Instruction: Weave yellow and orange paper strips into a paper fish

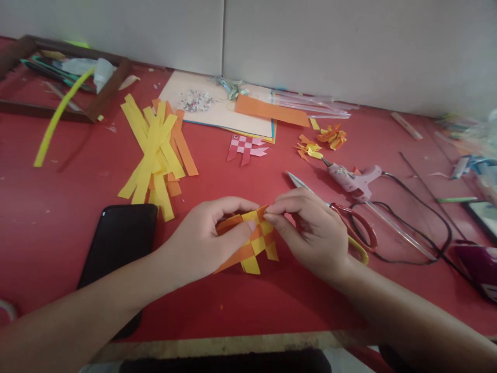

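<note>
Orange and yellow paper strips woven into a checkered piece [257, 245] are held above the red table between both hands. My left hand [209, 233] is closed on its left side, thumb on the front face and fingers behind. My right hand [310, 228] pinches the upper right corner between thumb and fingertips. Loose strip ends hang from the lower edge. Past the hands lies a finished pink and red woven paper fish [245, 147] with a stick-on eye. A pair of scissors [359, 228] with red and yellow handles rests partly behind my right hand.
Yellow and orange strips [153, 150] lie piled at left, near a black phone [120, 233] partly under my left arm. A pink glue gun [355, 181] with its cord stands right. Behind are paper sheets [217, 116], scraps [330, 137] and a brown frame [112, 88].
</note>
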Tool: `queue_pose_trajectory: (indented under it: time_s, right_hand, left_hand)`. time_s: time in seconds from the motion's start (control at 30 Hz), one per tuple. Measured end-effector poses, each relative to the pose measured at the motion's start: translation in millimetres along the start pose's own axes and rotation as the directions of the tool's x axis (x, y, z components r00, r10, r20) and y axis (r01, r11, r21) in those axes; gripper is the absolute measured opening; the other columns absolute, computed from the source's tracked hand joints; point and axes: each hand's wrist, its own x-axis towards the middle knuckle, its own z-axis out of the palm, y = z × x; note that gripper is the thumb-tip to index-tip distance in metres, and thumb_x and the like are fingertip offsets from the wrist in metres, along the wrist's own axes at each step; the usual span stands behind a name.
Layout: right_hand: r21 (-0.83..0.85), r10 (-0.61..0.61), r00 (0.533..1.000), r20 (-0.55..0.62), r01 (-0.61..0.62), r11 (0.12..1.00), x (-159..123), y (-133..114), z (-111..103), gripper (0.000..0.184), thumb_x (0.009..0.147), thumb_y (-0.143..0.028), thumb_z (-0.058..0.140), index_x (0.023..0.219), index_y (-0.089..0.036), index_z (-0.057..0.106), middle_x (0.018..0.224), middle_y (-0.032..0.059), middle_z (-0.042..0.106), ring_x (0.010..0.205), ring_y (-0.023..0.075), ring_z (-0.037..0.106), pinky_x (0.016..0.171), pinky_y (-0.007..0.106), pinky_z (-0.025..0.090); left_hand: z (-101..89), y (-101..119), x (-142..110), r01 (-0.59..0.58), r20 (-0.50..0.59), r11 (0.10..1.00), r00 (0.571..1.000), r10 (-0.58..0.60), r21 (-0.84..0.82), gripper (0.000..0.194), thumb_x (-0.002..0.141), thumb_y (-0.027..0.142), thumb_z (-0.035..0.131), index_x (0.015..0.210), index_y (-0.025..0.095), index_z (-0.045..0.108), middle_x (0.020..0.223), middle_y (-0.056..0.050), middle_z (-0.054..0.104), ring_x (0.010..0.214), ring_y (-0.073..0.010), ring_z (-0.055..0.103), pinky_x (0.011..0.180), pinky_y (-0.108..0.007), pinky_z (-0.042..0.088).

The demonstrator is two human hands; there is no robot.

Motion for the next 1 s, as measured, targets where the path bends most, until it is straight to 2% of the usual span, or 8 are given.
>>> queue_pose_trajectory:
  time_s: [0.2,0.4,0.53,0.63,0.73,0.8,1.0]
  right_hand:
    - [0.041,0.026,1.0,0.004,-0.026,0.999,0.8,-1.7,-0.7,0.009,0.086,-0.012,0.062,0.086,-0.021,0.063,0.079,0.0014,0.067,0.075,0.0144,0.063,0.066,0.029,0.053]
    - [0.162,0.131,0.991,-0.01,-0.127,0.979,-1.1,-0.1,-0.5,0.008,0.084,-0.016,0.067,0.085,-0.022,0.062,0.079,0.001,0.064,0.072,0.0141,0.061,0.063,0.029,0.052]
    - [0.391,0.247,0.969,0.025,-0.237,0.889,0.3,-1.4,-2.2,0.015,0.082,-0.027,0.071,0.09,-0.023,0.059,0.082,0.0013,0.061,0.073,0.0135,0.062,0.061,0.026,0.053]
    - [0.505,0.347,0.927,0.141,-0.369,0.78,1.1,-2.9,-2.8,0.019,0.085,-0.036,0.067,0.097,-0.022,0.061,0.086,0.0029,0.064,0.077,0.0137,0.064,0.062,0.024,0.054]
    - [0.521,0.4,0.886,0.234,-0.462,0.718,0.8,-3.8,-2.0,0.014,0.087,-0.033,0.066,0.089,-0.019,0.065,0.08,0.002,0.065,0.069,0.0111,0.062,0.058,0.021,0.052]
    - [0.524,0.422,0.875,0.237,-0.481,0.703,0.8,-4.4,-1.3,0.013,0.086,-0.031,0.066,0.083,-0.018,0.066,0.075,0.0012,0.064,0.063,0.0099,0.059,0.054,0.02,0.05]
    - [0.484,0.433,0.876,0.213,-0.479,0.732,2.6,-7.2,-1.0,0.012,0.084,-0.026,0.067,0.077,-0.017,0.067,0.068,0.0001,0.065,0.059,0.0088,0.057,0.05,0.019,0.047]
  left_hand:
    - [-0.2,1.0,-1.2,-0.021,-0.016,0.999,1.0,0.021,0.042,0.016,0.088,0.029,0.06,0.099,0.022,0.069,0.098,-0.001,0.073,0.092,-0.0182,0.067,0.08,-0.024,0.052]
    - [0.6,0.0,-2.4,-0.09,-0.026,0.989,0.995,0.093,0.114,0.017,0.089,0.029,0.058,0.1,0.022,0.069,0.098,-0.002,0.073,0.092,-0.019,0.067,0.079,-0.026,0.052]
    - [1.0,1.4,-3.4,-0.11,-0.033,0.984,0.993,0.115,0.139,0.015,0.09,0.028,0.058,0.098,0.022,0.069,0.096,-0.001,0.072,0.088,-0.0163,0.067,0.076,-0.023,0.052]
    - [0.1,1.3,-4.0,-0.099,-0.033,0.988,0.994,0.104,0.121,0.016,0.09,0.027,0.058,0.103,0.023,0.067,0.103,0.0,0.072,0.094,-0.0161,0.066,0.08,-0.023,0.052]
    - [-0.9,-1.0,-5.1,-0.105,-0.052,0.99,0.993,0.11,0.09,0.017,0.091,0.026,0.059,0.107,0.024,0.061,0.105,-0.001,0.069,0.099,-0.0157,0.065,0.083,-0.023,0.052]
    - [-1.1,-2.7,-6.0,-0.108,-0.055,0.991,0.992,0.112,0.078,0.014,0.09,0.026,0.059,0.104,0.024,0.057,0.1,0.0,0.066,0.095,-0.0146,0.064,0.079,-0.022,0.052]
    - [-0.2,-2.7,-6.0,-0.125,-0.015,0.989,0.992,0.126,0.074,0.008,0.09,0.021,0.059,0.097,0.023,0.056,0.09,0.003,0.061,0.085,-0.011,0.061,0.074,-0.019,0.051]
